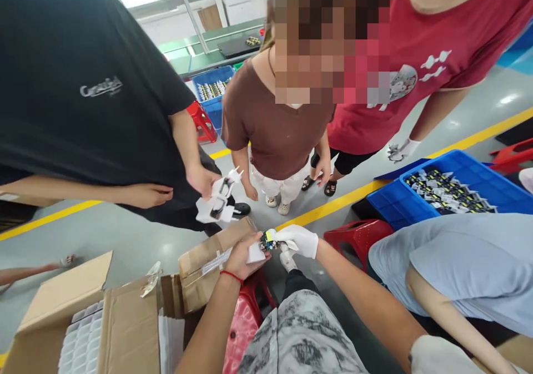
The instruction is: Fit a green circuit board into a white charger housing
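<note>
A small green circuit board (268, 241) with a yellow part on it sits between my two hands. My left hand (240, 258), bare and with a red cord at the wrist, is closed around a white plastic piece (255, 253) against the board's left side. My right hand (303, 241) wears a white glove and pinches the board's right edge; its fingertips are partly hidden. Across from me, a co-worker's hand (202, 181) holds white plastic parts (220, 199) with dark cables and plug pins.
Cardboard boxes (129, 329) stand at lower left, one holding white trays (83, 340). A red stool (239, 329) is below my hands. At right, a blue crate (512, 196) holds rows of boards near a seated person (458, 268). Several people stand close in front.
</note>
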{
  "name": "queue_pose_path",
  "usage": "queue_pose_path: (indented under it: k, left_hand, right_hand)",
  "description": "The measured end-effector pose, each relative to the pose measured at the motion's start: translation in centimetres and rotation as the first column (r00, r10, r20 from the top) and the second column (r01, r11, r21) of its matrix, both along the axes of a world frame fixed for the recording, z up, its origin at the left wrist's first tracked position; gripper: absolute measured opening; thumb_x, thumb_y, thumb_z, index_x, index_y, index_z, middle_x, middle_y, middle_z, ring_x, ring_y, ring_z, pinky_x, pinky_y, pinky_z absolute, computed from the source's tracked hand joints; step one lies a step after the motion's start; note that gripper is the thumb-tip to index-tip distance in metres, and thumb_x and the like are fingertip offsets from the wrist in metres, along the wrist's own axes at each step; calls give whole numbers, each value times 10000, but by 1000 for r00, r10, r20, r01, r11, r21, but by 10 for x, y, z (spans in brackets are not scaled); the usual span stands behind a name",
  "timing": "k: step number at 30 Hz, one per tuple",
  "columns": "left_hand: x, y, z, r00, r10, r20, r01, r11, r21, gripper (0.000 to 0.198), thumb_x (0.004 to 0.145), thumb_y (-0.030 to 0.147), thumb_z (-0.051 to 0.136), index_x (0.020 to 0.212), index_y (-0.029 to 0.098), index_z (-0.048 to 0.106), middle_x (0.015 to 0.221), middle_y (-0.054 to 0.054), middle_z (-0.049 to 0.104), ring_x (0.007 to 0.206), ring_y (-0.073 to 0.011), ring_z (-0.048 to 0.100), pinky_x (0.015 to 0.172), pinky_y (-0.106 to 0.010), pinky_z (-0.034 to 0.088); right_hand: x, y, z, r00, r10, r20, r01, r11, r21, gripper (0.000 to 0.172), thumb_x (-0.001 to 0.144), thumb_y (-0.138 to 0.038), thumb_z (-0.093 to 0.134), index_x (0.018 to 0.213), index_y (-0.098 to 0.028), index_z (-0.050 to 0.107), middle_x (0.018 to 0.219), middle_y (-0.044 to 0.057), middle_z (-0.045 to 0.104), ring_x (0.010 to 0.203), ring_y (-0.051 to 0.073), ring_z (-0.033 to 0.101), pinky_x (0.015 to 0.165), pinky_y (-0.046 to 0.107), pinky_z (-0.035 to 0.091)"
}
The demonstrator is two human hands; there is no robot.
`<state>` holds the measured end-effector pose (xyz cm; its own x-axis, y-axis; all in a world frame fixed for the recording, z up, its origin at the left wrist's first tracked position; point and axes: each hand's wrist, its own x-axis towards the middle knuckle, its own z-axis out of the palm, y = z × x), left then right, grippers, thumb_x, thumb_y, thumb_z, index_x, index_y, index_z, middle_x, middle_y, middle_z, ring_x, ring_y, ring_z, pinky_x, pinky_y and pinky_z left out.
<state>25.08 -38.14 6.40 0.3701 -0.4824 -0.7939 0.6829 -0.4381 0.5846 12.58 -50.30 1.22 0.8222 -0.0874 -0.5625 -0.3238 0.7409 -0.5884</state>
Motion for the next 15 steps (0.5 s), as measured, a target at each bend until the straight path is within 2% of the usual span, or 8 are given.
queue_pose_path:
  k: [3,6,10,15]
  left_hand:
    - [0,-39,-10,998,-18,-57,23,997,79,119,836,235,585,860,124,552,648,-46,604,500,-160,568,561,-321,548]
    - [-3,-65,-16,996,-27,-85,34,996,85,89,861,218,548,850,131,533,622,-31,580,487,-156,556,558,-314,544]
    - [-7,-84,-19,997,-18,-69,22,998,57,77,837,195,570,817,146,514,639,-21,579,516,-159,568,566,-302,539]
    - [-9,-99,-18,1000,18,-20,-18,1000,24,112,775,176,624,812,145,523,682,-20,586,579,-153,585,577,-285,542]
  right_hand:
    - [1,-29,-11,999,-22,-49,25,997,68,287,855,-331,616,676,-115,556,496,13,505,392,130,473,378,217,442]
    - [-3,-47,-17,995,-60,-83,69,991,119,240,946,-278,488,775,-122,550,504,0,500,394,130,469,391,214,441]
    - [-9,-64,-24,992,-85,-95,98,984,148,269,986,-277,468,778,-123,540,516,13,519,385,139,476,396,226,447]
    - [-9,-78,-31,992,-86,-95,103,974,199,430,1047,-307,336,691,-134,505,497,21,503,396,150,499,418,244,478]
